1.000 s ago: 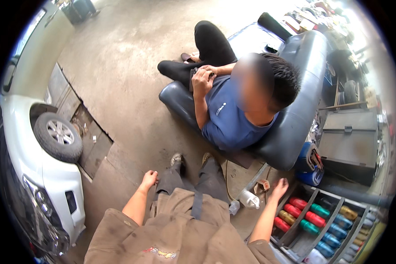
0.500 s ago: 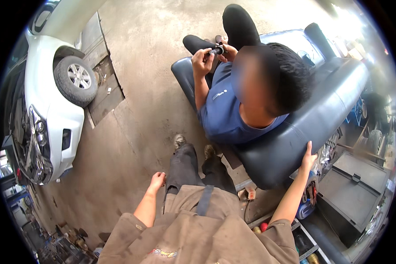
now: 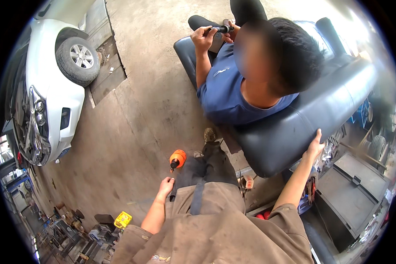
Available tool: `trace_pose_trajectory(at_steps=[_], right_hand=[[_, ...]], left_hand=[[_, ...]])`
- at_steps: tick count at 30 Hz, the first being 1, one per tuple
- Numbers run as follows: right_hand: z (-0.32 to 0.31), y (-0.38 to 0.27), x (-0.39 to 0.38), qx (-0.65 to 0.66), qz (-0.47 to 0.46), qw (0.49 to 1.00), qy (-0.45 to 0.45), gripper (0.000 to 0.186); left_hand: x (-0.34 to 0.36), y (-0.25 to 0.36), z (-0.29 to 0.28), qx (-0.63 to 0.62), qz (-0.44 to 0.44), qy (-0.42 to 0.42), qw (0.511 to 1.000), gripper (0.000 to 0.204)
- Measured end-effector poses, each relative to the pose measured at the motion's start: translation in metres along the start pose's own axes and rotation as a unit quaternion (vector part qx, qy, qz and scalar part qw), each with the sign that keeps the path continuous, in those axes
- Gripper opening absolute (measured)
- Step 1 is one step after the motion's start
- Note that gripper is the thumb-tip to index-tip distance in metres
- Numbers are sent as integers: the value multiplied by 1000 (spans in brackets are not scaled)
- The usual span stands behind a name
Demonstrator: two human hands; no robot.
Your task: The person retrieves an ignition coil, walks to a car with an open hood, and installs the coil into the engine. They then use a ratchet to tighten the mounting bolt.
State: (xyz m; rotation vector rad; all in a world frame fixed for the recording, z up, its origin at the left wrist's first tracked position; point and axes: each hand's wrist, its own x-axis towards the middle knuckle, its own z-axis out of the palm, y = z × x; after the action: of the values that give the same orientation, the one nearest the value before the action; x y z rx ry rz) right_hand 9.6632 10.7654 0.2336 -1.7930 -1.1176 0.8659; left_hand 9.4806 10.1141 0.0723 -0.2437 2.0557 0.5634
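My right hand grips the outer edge of a black padded sofa backrest. My left hand hangs beside my thigh, fingers curled, with nothing visible in it; an orange container with a black top stands on the floor just beyond it. A seated person in a blue T-shirt is on the sofa in front of me, holding a dark cylindrical object up in both hands.
A white car with an exposed front wheel stands left beside floor plates. A yellow case and piled tools lie lower left. A grey metal box stands right, beside bottles in a rack, mostly hidden by my arm.
My right hand has moved from above the bottle rack onto the sofa backrest. The view has shifted rightward along with me, and the orange container and yellow case have come into sight.
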Motion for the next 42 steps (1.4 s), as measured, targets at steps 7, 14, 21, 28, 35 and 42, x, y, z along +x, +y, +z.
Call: trace_pose_trajectory(at_steps=[7,14,21,28,35,42], right_hand=[[-34,48,-22,251,92,942,-202,59],[-59,142,-95,373,313,816,-312,71],[-114,262,-192,-29,274,811,-517,43],[-179,225,-231,-195,121,758,-611,40],[-208,193,-215,-209,76,762,-609,38],[-236,161,-197,-215,38,773,-596,36]], left_hand=[[-26,-3,-17,-203,-69,-32,976,27],[-41,-29,-4,-288,-29,-5,957,24],[-48,-124,38,-374,-35,11,927,27],[-115,-222,115,-317,14,-65,946,45],[-156,-246,143,-304,-69,-38,949,44],[-139,-225,134,-347,-67,-15,935,44]])
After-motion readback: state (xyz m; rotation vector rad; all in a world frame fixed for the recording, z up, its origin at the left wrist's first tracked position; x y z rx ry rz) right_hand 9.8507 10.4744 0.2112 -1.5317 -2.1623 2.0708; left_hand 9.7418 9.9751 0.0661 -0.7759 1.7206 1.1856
